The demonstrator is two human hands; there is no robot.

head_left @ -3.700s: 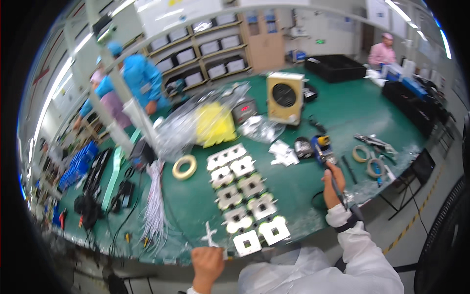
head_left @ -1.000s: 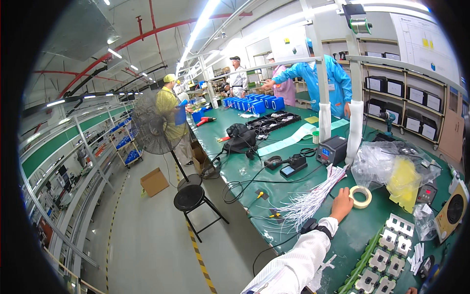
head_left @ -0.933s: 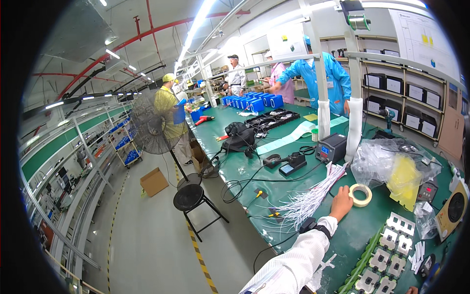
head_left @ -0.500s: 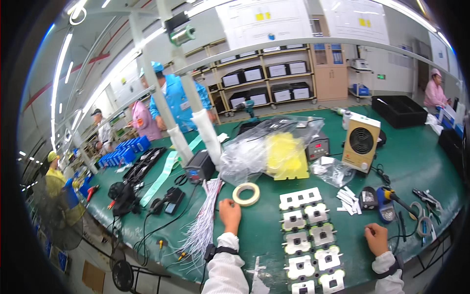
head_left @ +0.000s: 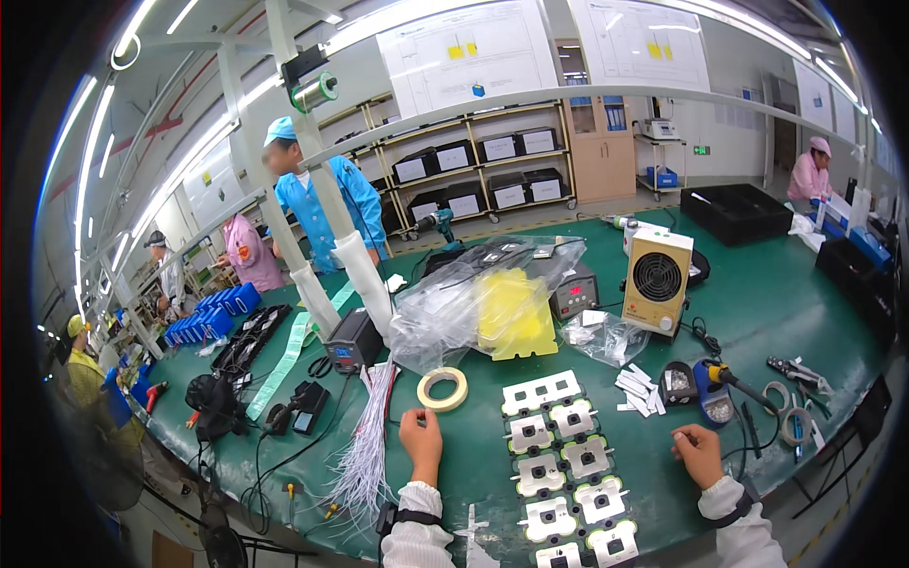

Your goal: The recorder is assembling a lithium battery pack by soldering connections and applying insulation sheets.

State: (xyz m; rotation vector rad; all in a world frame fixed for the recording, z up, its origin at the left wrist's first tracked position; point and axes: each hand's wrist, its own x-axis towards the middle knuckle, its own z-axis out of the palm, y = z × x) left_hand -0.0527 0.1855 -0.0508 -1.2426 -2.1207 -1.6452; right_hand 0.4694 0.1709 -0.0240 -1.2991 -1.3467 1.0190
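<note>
My left hand (head_left: 421, 447) is a closed fist, with nothing visible in it, on the green bench just below a roll of cream tape (head_left: 441, 407). To its left lies a bundle of thin white wires (head_left: 365, 447). Between my hands sits a long block (head_left: 566, 462) with two rows of white square plates, metal tabs and black holders; neither hand touches it. Right of that block, my right hand (head_left: 699, 456) has its fingers curled in, and nothing shows in them. Closest above it are loose white strips (head_left: 640, 390). Both wrists wear black bands.
Behind the block are clear plastic bags over a yellow sheet (head_left: 516, 317) and a boxy fan (head_left: 657, 276). At right stand a soldering iron in a blue holder (head_left: 712, 390), pliers (head_left: 800, 374) and tape rolls. Cables and a dark station (head_left: 354, 341) lie left. A co-worker in blue (head_left: 331, 204) stands behind.
The view has shifted, so the bench contents appear further left. My right hand sits slightly closer to the block and strips. Both hands remain curled.
</note>
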